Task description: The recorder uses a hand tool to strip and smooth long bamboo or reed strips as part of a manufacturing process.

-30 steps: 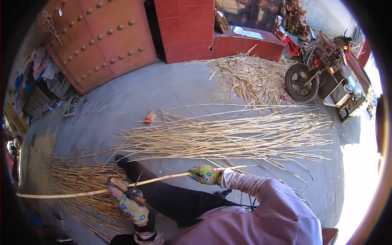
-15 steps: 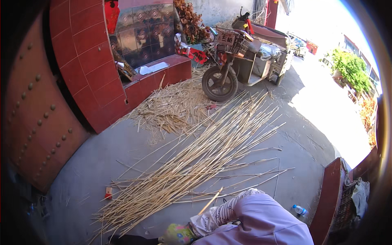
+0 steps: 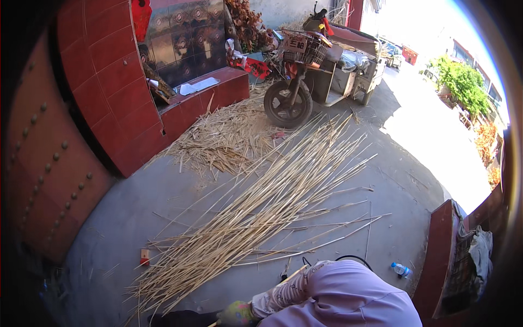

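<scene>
My right hand [image 3: 238,314], in a green and yellow patterned glove, is at the lower edge. Its fingers are partly hidden, but they appear closed round a pale dry stalk [image 3: 213,325] whose end pokes out beside them. A patterned oversleeve [image 3: 280,300] covers the forearm, below a lavender sleeve [image 3: 354,294]. Part of a stalk [image 3: 297,272] also shows behind this arm. My left hand is out of view. Beyond the glove, a long loose heap of straw-coloured stalks [image 3: 245,223] runs diagonally across the grey floor.
Broken husks [image 3: 229,136] lie beside a red-tiled ledge [image 3: 204,98]. A cargo tricycle [image 3: 321,71] stands at the far end. Near the heap's left side is a small red box [image 3: 144,257]. At right are a plastic bottle [image 3: 401,269], a dark red ledge [image 3: 436,256] and a black cord [image 3: 357,257].
The view has shifted slightly. My right arm has shifted, and the stalk behind it shows less above the sleeve. More of the black cord shows behind my shoulder.
</scene>
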`<state>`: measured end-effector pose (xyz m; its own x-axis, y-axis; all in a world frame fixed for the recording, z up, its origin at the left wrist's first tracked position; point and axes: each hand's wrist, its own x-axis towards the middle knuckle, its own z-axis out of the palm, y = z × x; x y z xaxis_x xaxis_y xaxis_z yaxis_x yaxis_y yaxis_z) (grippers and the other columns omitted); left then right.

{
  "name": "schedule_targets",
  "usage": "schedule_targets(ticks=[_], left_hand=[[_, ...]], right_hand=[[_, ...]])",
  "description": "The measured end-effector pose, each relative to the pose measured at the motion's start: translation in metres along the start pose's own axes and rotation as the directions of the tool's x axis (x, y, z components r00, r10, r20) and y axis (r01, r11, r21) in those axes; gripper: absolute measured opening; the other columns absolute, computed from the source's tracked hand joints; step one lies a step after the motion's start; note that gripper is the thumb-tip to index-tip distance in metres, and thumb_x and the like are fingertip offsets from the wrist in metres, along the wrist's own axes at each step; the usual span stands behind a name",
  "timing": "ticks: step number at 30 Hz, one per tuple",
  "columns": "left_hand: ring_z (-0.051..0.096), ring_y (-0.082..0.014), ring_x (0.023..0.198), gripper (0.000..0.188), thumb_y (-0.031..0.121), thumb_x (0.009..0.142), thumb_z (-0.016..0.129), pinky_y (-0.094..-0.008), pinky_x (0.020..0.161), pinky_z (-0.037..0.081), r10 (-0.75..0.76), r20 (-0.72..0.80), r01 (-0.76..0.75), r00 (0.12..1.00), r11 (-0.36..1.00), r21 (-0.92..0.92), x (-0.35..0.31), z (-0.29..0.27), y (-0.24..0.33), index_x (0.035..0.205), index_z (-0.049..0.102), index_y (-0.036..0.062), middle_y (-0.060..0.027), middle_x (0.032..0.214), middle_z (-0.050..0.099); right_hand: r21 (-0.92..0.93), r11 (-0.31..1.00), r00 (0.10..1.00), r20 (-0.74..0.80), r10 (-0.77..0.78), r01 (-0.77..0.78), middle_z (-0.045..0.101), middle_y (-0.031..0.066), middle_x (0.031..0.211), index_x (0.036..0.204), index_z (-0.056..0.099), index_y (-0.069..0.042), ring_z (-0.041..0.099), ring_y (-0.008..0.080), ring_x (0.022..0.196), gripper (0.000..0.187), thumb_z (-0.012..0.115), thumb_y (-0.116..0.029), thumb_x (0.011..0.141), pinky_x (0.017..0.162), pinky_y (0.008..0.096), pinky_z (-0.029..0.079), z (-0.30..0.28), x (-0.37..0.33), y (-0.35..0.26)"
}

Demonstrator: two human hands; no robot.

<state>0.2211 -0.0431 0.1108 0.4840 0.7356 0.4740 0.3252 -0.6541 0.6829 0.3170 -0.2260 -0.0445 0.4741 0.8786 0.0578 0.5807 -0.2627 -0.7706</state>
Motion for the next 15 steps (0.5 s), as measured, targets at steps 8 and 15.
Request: schedule_targets(ticks=[8,15], left_hand=[[0.034,-0.0201,0.116,0.053,0.038,0.088,0.028,-0.0283,0.097,0.025,-0.127,0.006,0.127,0.992,0.992,-0.006,-0.011,-0.05,-0.024,0.128,0.025,0.0038,-0.0123,0.129,0.03],[0.047,-0.0116,0.087,0.034,0.031,0.087,0.039,-0.0213,0.073,0.037,-0.412,0.151,0.413,0.898,0.677,-0.609,0.033,-0.098,-0.044,0.11,0.041,0.0075,-0.0033,0.097,0.046]], right_hand=[[0.128,0.98,0.97,0.208,0.124,-0.152,0.057,0.0119,0.066,0.086,0.056,-0.008,0.056,0.0307,0.068,0.023,0.045,-0.028,0.08,0.058,0.0389,0.043,-0.032,0.012,-0.016],[0.29,0.957,0.919,0.379,-0.105,-0.01,0.052,0.0124,0.064,0.087,0.054,-0.007,0.053,0.0265,0.057,0.018,0.05,-0.023,0.081,0.052,0.0354,0.04,-0.074,0.025,-0.071]])
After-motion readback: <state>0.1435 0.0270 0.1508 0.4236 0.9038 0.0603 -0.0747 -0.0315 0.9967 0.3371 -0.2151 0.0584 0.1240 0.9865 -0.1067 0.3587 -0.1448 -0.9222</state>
